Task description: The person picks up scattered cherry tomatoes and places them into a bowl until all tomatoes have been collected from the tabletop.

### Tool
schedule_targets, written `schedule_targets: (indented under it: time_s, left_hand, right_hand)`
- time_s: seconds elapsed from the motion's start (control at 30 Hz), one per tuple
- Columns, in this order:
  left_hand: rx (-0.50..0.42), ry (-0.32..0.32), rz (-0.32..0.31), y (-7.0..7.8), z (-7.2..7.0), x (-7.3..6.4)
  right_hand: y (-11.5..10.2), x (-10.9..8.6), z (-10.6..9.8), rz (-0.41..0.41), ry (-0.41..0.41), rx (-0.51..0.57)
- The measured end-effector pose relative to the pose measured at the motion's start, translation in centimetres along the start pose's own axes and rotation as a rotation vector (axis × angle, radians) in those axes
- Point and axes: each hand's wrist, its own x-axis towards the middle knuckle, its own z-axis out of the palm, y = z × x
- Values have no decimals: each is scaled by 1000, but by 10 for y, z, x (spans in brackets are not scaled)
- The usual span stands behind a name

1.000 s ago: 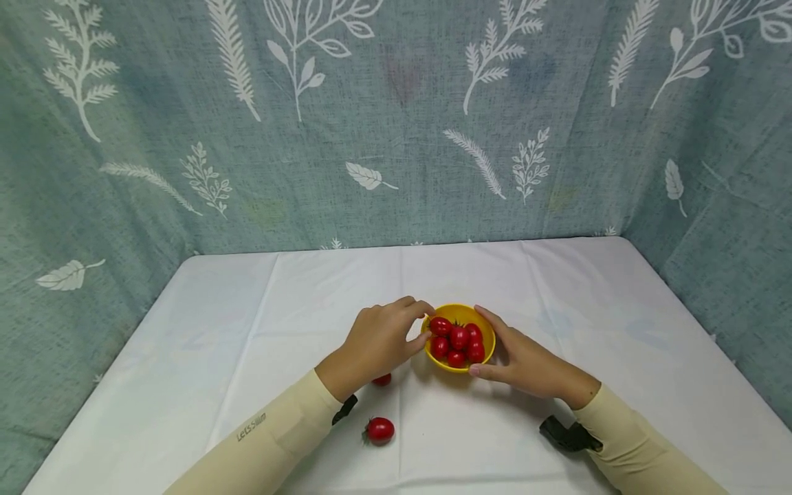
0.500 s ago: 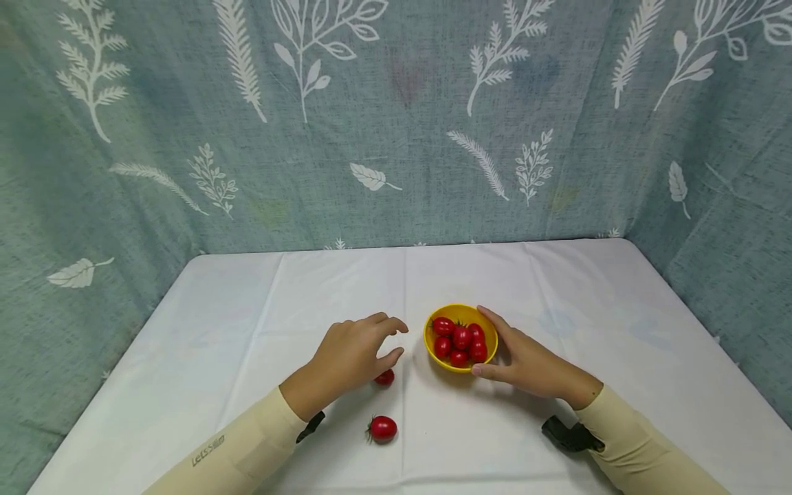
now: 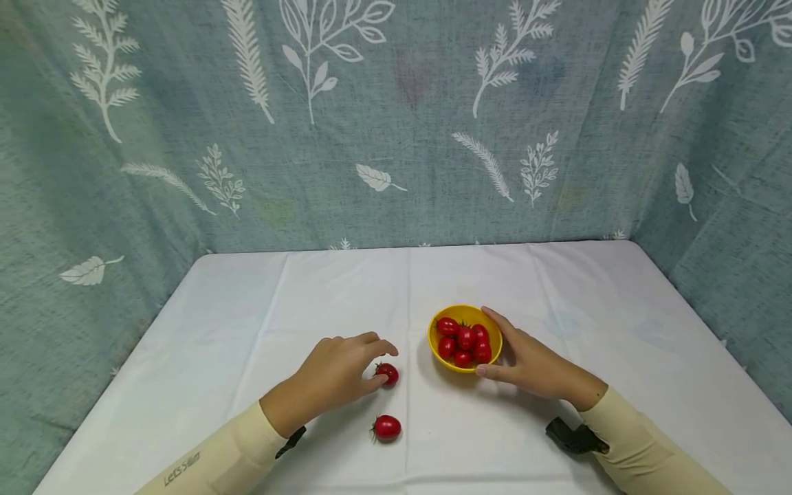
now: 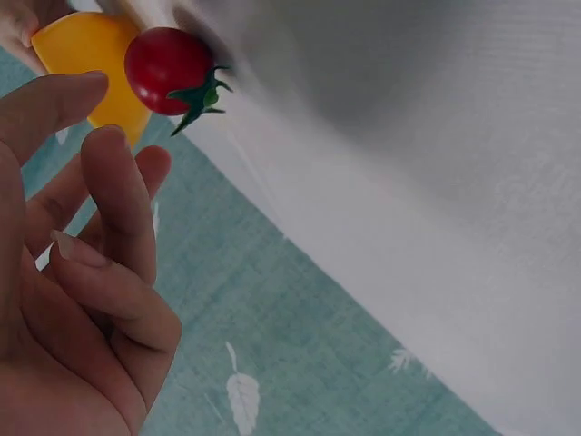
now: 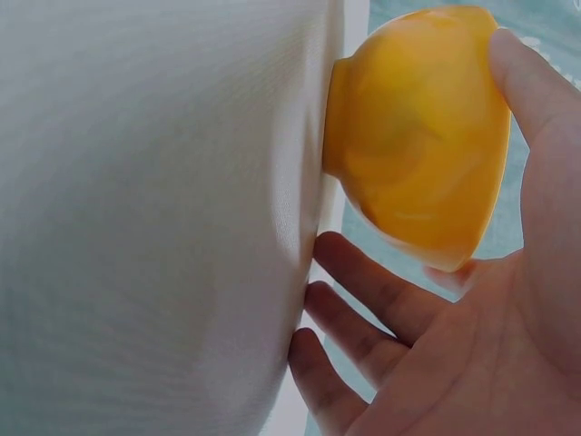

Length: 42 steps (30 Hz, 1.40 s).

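My left hand (image 3: 331,372) reaches over a small red cherry tomato (image 3: 388,375), thumb and fingers parted at its near side. In the left wrist view this tomato (image 4: 171,71) shows its green stem end, just beyond the fingertips, which have a gap between them. A yellow bowl (image 3: 456,311) stands to the right with several cherry tomatoes inside. My right hand (image 3: 535,361) steadies it, thumb and forefinger spread around its right side at the rim. Seen from the right wrist, the other fingers (image 5: 327,386) reach down to the tablecloth beside the bowl's foot.
Another cherry tomato (image 3: 386,427) lies on the white tablecloth (image 3: 322,295), nearer the front. Behind the table and along both sides hangs a green curtain (image 3: 408,137) with white leaf prints. Black straps (image 3: 575,436) sit at both wrists.
My left hand has drawn back from the bowl's left rim, moving left and nearer to the tomato on the cloth. The right hand stays at the bowl. The whole view has shifted slightly.
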Motion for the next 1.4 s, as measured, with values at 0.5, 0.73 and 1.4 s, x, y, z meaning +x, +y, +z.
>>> schedule_targets:
  time_s: [0.5,0.73,1.4]
  left_hand:
    - [-20,-56,17,-4,9,1]
    - [-28,-47,30,-4,13,2]
    - [12,75,52,6,2,19]
  right_hand:
    - [0,-1,-1,-20,-5,-4]
    - [0,0,-1,-26,-2,-8]
    - [3,0,0,-29,7,2]
